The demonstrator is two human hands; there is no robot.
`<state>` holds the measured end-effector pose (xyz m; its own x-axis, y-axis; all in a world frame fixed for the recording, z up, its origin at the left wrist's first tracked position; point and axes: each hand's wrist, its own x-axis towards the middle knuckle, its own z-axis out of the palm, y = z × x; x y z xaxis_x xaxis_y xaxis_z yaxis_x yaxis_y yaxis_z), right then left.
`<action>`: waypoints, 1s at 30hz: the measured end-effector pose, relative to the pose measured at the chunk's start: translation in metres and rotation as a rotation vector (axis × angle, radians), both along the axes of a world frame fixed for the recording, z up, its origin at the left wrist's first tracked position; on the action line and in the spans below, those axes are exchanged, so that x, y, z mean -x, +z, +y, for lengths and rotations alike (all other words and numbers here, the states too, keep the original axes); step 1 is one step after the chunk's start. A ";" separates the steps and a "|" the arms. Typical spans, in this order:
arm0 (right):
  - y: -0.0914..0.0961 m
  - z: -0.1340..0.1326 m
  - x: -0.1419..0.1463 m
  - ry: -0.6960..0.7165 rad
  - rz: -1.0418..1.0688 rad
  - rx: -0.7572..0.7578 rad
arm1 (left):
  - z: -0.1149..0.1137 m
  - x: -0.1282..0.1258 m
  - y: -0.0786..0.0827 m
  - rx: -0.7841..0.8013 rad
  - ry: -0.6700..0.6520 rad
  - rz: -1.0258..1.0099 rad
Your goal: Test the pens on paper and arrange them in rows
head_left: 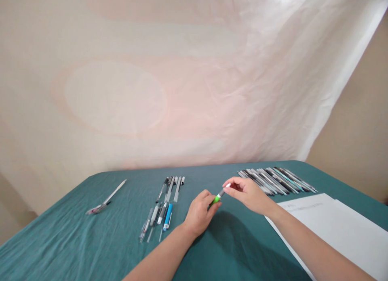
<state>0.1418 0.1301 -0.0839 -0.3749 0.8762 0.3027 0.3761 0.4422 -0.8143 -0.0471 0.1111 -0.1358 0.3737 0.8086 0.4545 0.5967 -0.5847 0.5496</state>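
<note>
A pen [220, 194] with a green and grey barrel and a white end slants between my two hands, above the dark green cloth. The fingers and thumb of my left hand [200, 213] are closed on its green lower part, and they hide the lower end. At its upper right, my right hand [247, 194] pinches the white end between thumb and fingers. Whether that white part is a separate cap, I cannot tell. Left of my left hand lie a blue pen [167, 217] and several clear and grey pens and caps [154, 215].
Behind these lies a small group of pen parts [170, 188]. A long row of pens [275, 180] is at the back right, with white paper sheets [336, 228] before it. At left lies a thin white pen [115, 191] against a clear, reddish item [96, 209]. A pale curtain [182, 91] hangs behind the table.
</note>
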 end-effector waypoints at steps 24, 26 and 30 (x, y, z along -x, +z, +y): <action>-0.017 0.002 0.008 0.164 0.242 0.288 | 0.000 -0.001 0.000 -0.003 0.019 -0.008; -0.021 0.002 0.011 0.132 0.259 0.278 | 0.000 -0.002 -0.001 -0.012 0.018 0.000; -0.031 0.004 0.014 0.029 0.281 0.257 | 0.000 -0.002 -0.002 -0.016 0.011 0.047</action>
